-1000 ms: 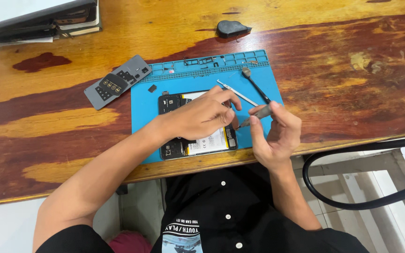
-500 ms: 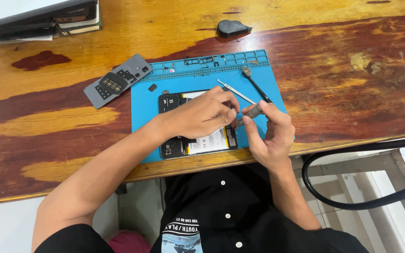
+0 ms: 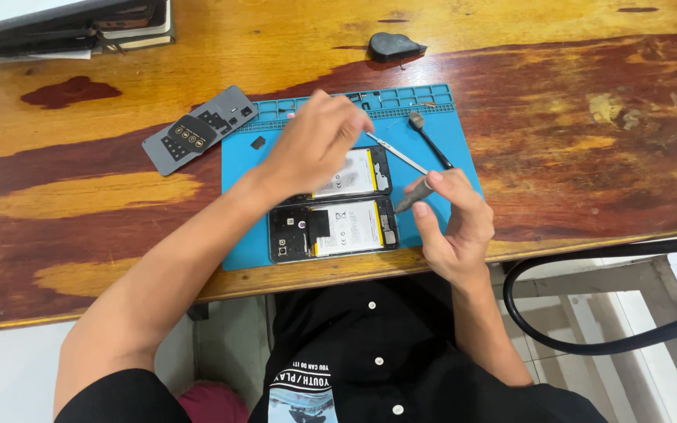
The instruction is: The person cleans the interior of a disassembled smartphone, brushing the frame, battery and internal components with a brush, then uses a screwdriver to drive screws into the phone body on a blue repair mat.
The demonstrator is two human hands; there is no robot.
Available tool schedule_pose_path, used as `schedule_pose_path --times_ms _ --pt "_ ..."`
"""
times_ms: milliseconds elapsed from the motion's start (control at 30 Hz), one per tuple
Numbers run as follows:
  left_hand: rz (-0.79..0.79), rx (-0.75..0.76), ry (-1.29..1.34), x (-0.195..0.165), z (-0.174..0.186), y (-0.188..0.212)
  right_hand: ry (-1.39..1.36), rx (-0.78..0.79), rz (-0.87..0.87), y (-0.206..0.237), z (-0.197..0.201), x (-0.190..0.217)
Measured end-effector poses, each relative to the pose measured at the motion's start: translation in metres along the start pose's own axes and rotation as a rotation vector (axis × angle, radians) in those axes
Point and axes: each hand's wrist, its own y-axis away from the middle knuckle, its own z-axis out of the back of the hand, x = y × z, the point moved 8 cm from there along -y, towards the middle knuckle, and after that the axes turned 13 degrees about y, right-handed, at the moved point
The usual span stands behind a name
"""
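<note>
Right hand [image 3: 452, 223] pinches screwdriver [image 3: 415, 197], tip at 10 o'clock toward opened phone [image 3: 334, 227]; left hand [image 3: 315, 145] hovers half-curled, empty, over second phone [image 3: 354, 172].

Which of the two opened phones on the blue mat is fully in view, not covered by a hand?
The near phone, closest to the table edge, lies fully uncovered. The far phone is partly hidden under the left hand.
</note>
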Motion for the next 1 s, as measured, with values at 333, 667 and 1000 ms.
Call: schedule_pose_path --times_ms 333,667,1000 --pt "0.052 -0.118 -0.313 0.036 0.023 0.007 0.113 -0.037 -0.003 -0.002 0.000 0.000" --pt "0.119 0.044 -0.365 0.047 0.026 0.010 0.146 -0.035 0.016 -0.008 0.002 0.008" --pt "0.130 0.084 -0.383 0.046 0.026 0.009 0.055 -0.039 -0.001 -0.006 0.000 0.003"
